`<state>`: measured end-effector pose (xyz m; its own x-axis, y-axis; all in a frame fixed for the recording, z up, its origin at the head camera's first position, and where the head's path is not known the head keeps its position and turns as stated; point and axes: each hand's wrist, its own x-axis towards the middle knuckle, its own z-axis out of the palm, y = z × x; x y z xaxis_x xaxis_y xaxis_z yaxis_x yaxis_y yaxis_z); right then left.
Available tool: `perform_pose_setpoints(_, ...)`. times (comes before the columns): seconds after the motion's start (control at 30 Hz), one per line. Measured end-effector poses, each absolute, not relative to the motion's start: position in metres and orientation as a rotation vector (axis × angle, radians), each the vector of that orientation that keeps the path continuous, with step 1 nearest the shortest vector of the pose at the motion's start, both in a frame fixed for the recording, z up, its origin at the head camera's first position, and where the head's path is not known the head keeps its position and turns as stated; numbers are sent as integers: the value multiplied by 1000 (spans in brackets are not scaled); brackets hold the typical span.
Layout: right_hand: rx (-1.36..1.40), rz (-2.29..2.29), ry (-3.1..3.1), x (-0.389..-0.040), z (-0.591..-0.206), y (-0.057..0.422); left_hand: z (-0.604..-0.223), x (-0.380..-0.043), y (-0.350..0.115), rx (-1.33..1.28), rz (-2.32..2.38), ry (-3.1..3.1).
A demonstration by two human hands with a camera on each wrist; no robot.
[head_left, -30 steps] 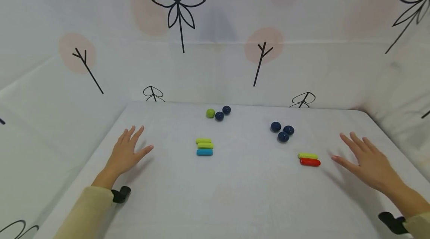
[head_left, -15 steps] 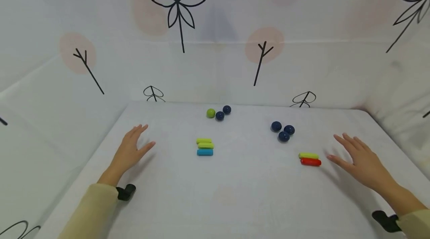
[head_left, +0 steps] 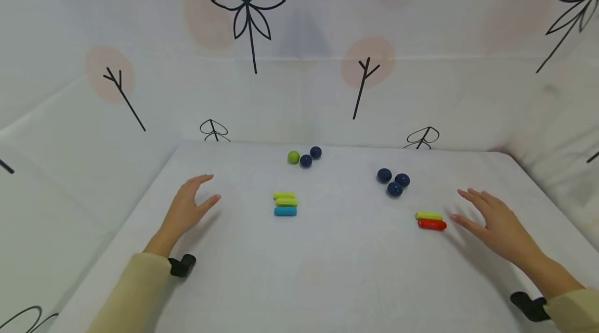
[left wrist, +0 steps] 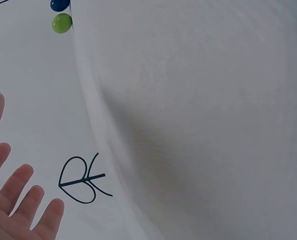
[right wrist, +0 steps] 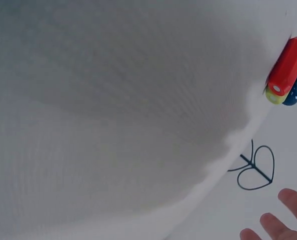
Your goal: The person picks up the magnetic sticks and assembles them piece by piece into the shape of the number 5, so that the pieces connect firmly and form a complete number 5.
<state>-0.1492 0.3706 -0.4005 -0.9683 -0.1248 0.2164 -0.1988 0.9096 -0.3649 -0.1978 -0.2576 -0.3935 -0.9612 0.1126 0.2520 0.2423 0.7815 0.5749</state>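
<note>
My left hand (head_left: 183, 210) hovers over the left side of the white table with its fingers spread and nothing held. To its right lie two yellow-green rods (head_left: 286, 202) and a blue rod (head_left: 285, 211), side by side. My right hand (head_left: 500, 228) is held above the table at the right, also holding nothing. Its thumb is near a red rod (head_left: 432, 224) and a yellow-green rod (head_left: 428, 216) lying together, apart from the fingers. The right wrist view shows the red rod (right wrist: 288, 65) with a pale spot on its end; only some fingers (right wrist: 274, 226) appear there.
A green ball (head_left: 293, 156) and two dark blue balls (head_left: 306, 161) sit near the table's back edge. Three more dark blue balls (head_left: 395, 189) cluster right of the middle. A patterned white cloth (head_left: 299, 99) stands behind the table.
Both hands have drifted inward, the left to the right and the right to the left. The left fingers are slightly more bent. Rods and balls stay in place.
</note>
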Motion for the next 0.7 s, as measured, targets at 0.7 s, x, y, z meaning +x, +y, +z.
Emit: perform_pose_setpoints(0.7, 220, 615, -2905, -153, -395, 351, -393, -202, -242, -283, -1046, -2753)
